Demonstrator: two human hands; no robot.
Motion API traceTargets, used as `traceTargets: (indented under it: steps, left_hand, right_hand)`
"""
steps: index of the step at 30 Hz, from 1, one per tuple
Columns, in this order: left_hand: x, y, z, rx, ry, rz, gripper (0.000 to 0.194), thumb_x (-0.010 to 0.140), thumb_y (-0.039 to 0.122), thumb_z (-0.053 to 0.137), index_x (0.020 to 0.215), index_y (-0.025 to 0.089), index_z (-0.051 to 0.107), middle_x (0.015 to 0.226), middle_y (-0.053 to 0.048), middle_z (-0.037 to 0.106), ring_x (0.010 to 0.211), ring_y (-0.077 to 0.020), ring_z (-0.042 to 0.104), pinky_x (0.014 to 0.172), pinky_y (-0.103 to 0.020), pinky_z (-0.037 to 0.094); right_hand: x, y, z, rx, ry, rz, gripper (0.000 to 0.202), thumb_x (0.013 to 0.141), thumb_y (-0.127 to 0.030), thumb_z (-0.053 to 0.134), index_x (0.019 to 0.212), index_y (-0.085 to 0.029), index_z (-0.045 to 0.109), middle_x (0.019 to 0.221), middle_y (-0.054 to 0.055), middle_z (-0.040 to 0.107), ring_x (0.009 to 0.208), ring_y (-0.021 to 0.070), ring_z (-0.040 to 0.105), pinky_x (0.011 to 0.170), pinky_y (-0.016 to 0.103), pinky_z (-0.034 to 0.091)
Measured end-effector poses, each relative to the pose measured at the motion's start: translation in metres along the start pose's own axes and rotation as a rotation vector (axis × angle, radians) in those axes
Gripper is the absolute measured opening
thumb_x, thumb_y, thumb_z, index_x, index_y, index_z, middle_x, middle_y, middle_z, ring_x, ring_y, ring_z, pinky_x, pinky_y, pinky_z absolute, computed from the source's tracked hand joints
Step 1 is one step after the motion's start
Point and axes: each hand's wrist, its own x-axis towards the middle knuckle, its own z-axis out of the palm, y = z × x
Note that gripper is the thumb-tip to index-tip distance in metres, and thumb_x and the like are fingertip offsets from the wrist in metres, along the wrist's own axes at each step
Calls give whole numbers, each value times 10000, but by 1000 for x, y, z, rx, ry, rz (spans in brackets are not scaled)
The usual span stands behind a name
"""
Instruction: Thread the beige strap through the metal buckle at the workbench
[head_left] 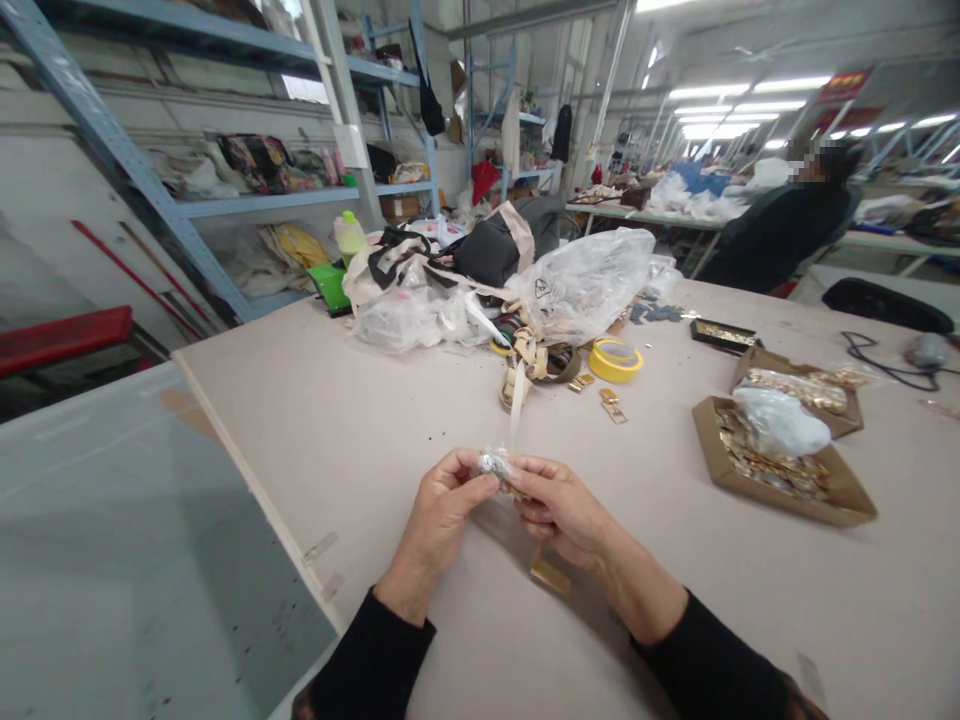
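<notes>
My left hand (441,505) pinches a small shiny silver piece (493,462), which seems wrapped in clear plastic, between thumb and fingers. Against its other side, the closed fingertips of my right hand (562,502) meet the same piece. A narrow cream strap (517,405) runs from a tangled bundle of cream straps (525,358) down to the fingers of my right hand; whether they grip it is hidden. Just below that hand is a gold-coloured metal piece (551,575), its upper end partly covered by the fingers.
Beyond the hands lie a yellow tape roll (615,360) and loose gold buckles (613,407). Cardboard boxes of gold metal parts (784,460) stand to the right. Plastic bags (585,280) and fabric are piled at the back. The table edge (255,490) runs along the left. A person (787,220) sits farther off.
</notes>
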Motion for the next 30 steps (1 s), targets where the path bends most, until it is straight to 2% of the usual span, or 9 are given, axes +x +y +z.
traceTargets:
  steps: [3,7,14,17,19,21,23,26,30]
  left_hand:
    - [4,1,-1,-16,60,42,228,666,246,835,736,154,638,721,2,647,690,-103,560,709,-201,436]
    - [9,5,-3,-82,131,59,282,635,267,855,747,169,616,746,6,657,703,-110,585,721,-221,470]
    - [10,13,-8,-136,177,107,324,606,276,864,669,170,564,683,37,613,671,-87,555,847,-292,515]
    - [10,15,-10,-121,173,116,308,597,254,865,679,169,581,689,27,613,697,-104,564,819,-283,513]
    - [11,15,-10,-78,160,114,296,604,252,861,688,166,591,684,17,611,705,-118,570,778,-264,502]
    - [11,16,-10,-22,129,110,287,619,261,849,693,166,588,680,11,607,691,-118,563,720,-229,476]
    - [10,17,-10,17,67,92,280,630,269,835,700,168,583,682,8,605,681,-118,557,679,-212,450]
    - [9,22,-11,51,-15,62,265,645,266,819,705,171,579,680,6,605,668,-119,555,664,-209,440]
    - [10,33,-13,122,-68,43,246,661,255,803,721,169,580,675,1,617,644,-108,553,641,-194,444]
  right_hand:
    - [1,-1,-2,-121,0,-22,463,658,-475,850,966,-162,703,522,-98,375,392,29,169,368,194,103]
    - [5,-2,-9,-358,114,-230,564,669,-408,815,1153,-151,681,706,-5,636,492,79,429,457,217,312]
    - [9,-12,-38,-873,268,-368,237,828,-342,614,941,-178,744,813,58,719,737,218,638,702,350,501]
    - [2,-20,-39,-1262,433,-632,272,865,-191,501,1032,-176,715,1006,113,704,947,282,625,871,458,487]
    - [-4,-26,-30,-1340,362,-865,368,873,-118,450,1185,-162,640,1271,145,597,1168,291,534,1011,484,419]
    - [-8,-29,-16,-1279,143,-957,475,885,-89,436,1345,-183,509,1418,128,474,1185,249,526,1021,426,430]
    - [-7,-30,-5,-1204,-45,-884,591,871,-77,465,1439,-222,383,1386,107,502,1002,202,603,921,367,490]
    - [0,-30,-2,-1127,-129,-726,721,819,-62,529,1482,-226,298,1257,88,590,756,152,591,774,318,513]
    - [7,-32,-14,-1110,-128,-662,523,821,-92,629,1326,-193,536,1060,57,648,704,132,558,704,271,473]
